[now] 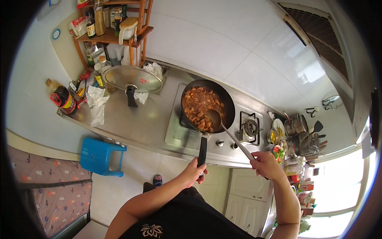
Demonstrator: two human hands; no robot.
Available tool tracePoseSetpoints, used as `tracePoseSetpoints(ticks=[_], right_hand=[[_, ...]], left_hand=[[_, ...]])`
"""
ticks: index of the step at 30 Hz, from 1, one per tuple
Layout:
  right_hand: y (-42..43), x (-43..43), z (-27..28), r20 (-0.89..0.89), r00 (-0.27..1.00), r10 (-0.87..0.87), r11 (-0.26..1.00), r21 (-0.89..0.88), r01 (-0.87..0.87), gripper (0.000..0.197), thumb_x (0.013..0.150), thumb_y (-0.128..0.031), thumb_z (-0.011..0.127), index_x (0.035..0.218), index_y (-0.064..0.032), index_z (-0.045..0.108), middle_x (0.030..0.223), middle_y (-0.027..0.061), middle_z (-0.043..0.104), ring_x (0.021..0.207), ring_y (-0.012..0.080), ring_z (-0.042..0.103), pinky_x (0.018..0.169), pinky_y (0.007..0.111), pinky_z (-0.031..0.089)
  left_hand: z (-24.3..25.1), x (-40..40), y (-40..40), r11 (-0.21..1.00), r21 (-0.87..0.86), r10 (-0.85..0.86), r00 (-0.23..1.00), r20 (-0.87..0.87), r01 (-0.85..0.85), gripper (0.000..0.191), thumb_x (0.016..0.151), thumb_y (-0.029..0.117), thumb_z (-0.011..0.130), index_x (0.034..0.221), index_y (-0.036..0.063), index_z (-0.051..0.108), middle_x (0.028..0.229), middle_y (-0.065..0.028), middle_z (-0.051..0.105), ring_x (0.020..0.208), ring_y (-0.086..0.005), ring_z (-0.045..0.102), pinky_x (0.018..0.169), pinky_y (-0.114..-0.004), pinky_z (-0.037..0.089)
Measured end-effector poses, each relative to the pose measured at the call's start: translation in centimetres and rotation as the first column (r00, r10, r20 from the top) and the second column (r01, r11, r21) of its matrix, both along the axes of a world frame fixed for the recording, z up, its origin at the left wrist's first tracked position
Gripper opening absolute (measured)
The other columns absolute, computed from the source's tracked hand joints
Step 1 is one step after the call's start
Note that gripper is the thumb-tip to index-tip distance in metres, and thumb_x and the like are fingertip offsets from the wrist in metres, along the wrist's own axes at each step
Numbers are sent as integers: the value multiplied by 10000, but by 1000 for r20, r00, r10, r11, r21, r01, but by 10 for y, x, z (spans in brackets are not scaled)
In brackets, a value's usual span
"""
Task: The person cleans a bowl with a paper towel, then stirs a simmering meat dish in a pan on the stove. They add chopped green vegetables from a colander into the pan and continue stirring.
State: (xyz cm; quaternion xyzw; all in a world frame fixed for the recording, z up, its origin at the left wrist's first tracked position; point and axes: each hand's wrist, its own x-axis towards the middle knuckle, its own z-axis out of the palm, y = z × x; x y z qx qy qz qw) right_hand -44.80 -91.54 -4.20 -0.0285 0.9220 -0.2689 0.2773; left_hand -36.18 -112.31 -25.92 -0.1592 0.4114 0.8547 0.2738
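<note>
A dark wok (228, 103) sits over the left burner of a steel gas stove, filled with chunks of browned food in reddish-brown sauce (201, 101). My left hand (195, 173) is closed around the wok's black handle (203, 152), which points toward my body. In my right hand (265, 165) is the long handle of a metal ladle (214, 116); its bowl rests in the food at the wok's near right side. The burner under the wok is mostly hidden. To the left, a domed pan lid (134, 78) with a black handle stands on the steel counter.
Right of the wok is a bare gas burner (250, 128). Beyond it stand a metal bowl with yellow pieces (273, 136), plates and pots. At left are crumpled paper towels (97, 104), a dark sauce bottle (64, 100) and a wooden rack (113, 38). A blue stool (97, 156) stands below the counter.
</note>
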Motion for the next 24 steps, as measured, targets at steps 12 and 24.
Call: tracePoseSetpoints(ticks=[12,24], right_hand=[[28,-2,30,-173,953,249,957,193,-215,311,788,-147,661,1077,-34,661,584,128,590,465,181,571,493,312,451],[0,-38,-59,-143,959,244,968,-27,-250,345,786,-174,646,1089,-9,649,592,146,596,471,197,587,514,329,476]], left_hand=[[-4,1,3,1000,-2,14,1000,21,-14,188,977,160,490,1134,138,387,831,-84,583,527,-135,518,436,-284,372],[1,2,4,1000,-14,12,999,42,-11,200,981,153,491,1150,159,384,849,-86,591,553,-138,517,429,-272,347]])
